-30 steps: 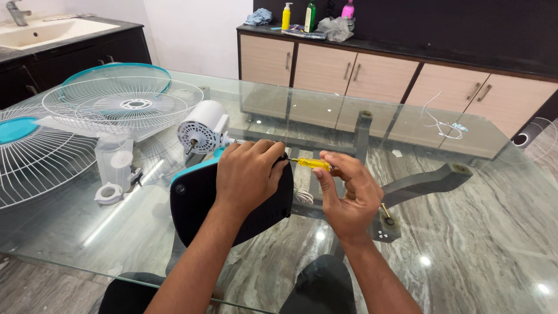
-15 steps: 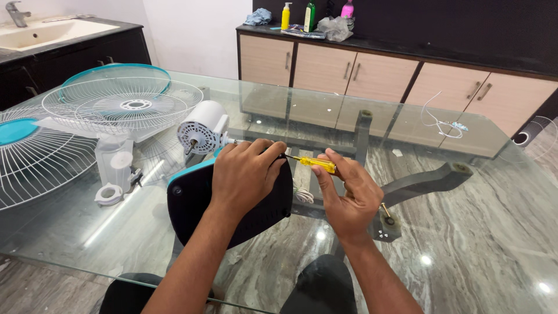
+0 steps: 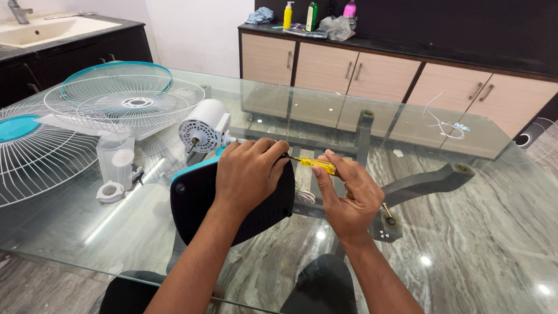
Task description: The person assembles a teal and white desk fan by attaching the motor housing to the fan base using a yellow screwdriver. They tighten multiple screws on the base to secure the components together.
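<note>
**Head view: both hands working at a fan base with a screwdriver**

Head view: the left hand point(image 3: 249, 174) is lying curled over the top of the rounded black plastic fan base with a teal edge point(image 3: 200, 200), fingers closed down on it and gripping it. The base is standing tilted on the clear glass table point(image 3: 465, 232), just in front of the person.

The right hand point(image 3: 349, 195) is pinching the slim yellow-handled screwdriver point(image 3: 317, 166) between thumb and fingertips, the remaining fingers loosely bent. The screwdriver is lying almost level, its dark shaft pointing left and disappearing under the left hand's fingers; where the tip is sitting cannot be told.

Just behind the base, the white cylindrical fan motor with a vented face point(image 3: 203, 129) is resting on the table. Further left, two white wire fan grilles with teal rims point(image 3: 122, 102) are lying flat, with a small translucent white plastic fan part point(image 3: 115, 166) beside them. A loose white wire point(image 3: 442, 123) is lying well apart on the far right of the table.
</note>
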